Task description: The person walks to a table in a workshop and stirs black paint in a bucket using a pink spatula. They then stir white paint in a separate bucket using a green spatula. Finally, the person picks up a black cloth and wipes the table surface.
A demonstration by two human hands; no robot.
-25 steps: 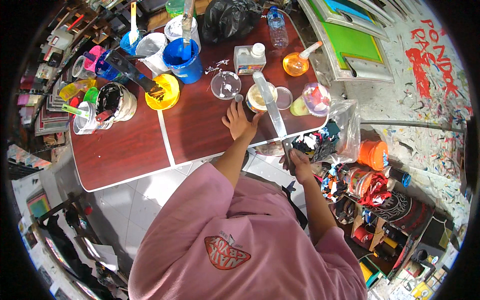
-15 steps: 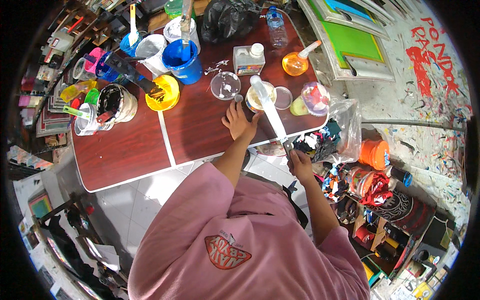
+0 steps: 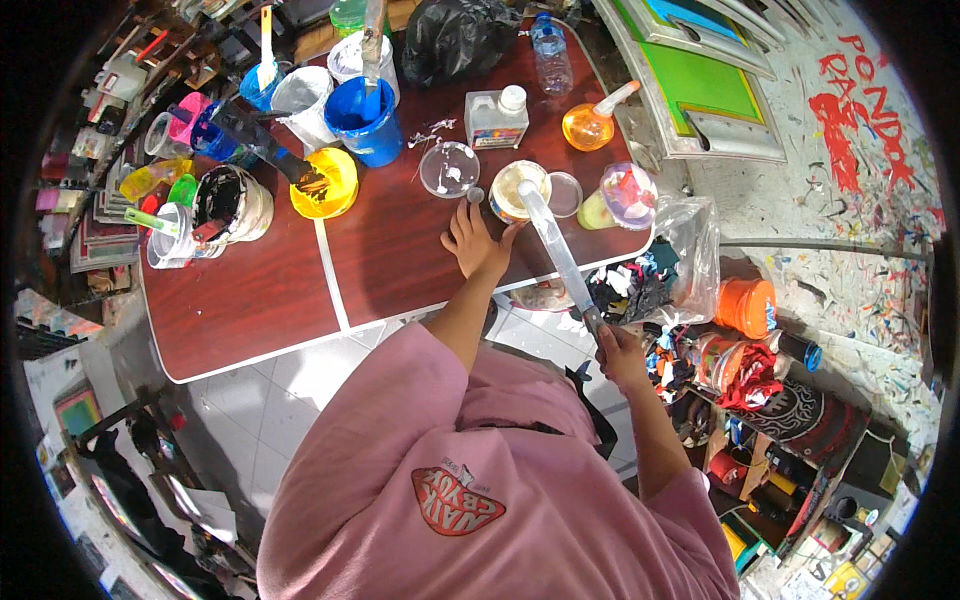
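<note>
My right hand [image 3: 620,355] is closed on the handle of a long spatula [image 3: 560,255], whose tip rests at the right part of an open tub of pale paste [image 3: 511,185] on the table. My left hand [image 3: 475,240] lies with fingers spread on the tabletop left of the tub, its thumb reaching to the tub's base. Just beyond its fingertips is a small round cap [image 3: 475,195]. A clear lid with white smears [image 3: 449,170] lies above that, and another clear lid [image 3: 567,192] is right of the tub.
The red-brown table [image 3: 240,310] holds a yellow tub [image 3: 335,200], blue bucket [image 3: 375,140], several other paint pots, a white jug [image 3: 490,130], orange bottle [image 3: 585,130] and covered cup [image 3: 610,205]. Screen frames [image 3: 700,100] lean at right, above bags of rags [image 3: 630,280] and orange bucket [image 3: 745,305].
My right hand has moved down and to the right, drawing the spatula back so its tip sits lower and further right on the tub. My left hand has stayed nearly still.
</note>
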